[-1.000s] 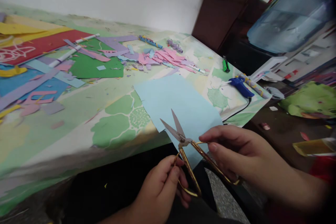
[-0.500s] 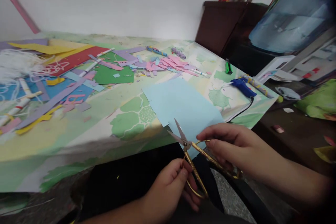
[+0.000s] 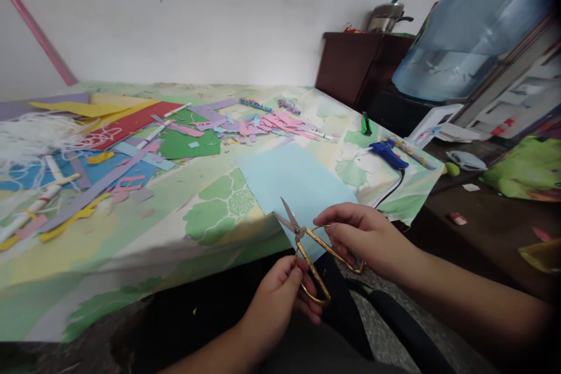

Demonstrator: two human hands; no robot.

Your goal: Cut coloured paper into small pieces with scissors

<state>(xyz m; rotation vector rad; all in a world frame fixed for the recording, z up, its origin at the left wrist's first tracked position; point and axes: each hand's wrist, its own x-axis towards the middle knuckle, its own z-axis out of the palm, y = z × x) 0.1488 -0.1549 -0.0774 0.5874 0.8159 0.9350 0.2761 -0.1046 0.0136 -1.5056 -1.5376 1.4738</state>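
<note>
Gold-handled scissors [image 3: 298, 232] are spread apart at the table's front edge, blades pointing up and left. My left hand [image 3: 280, 298] grips the lower handle loop, and my right hand [image 3: 355, 234] has its fingers round the other handle. Beneath and behind the blades lies a light blue sheet of paper [image 3: 293, 175], its near part hanging past the table edge.
Paper scraps [image 3: 280, 124], white string [image 3: 35, 134] and a green sheet [image 3: 188, 143] cover the back left of the flowered tablecloth [image 3: 153, 234]. At the right are a blue glue gun [image 3: 389, 155], a green sharpener-like item [image 3: 366, 124] and a large water bottle [image 3: 456, 41].
The camera view has tilted up slightly, so the table sits lower in the picture. Both hands still hold the scissors, whose handles look a little closer together.
</note>
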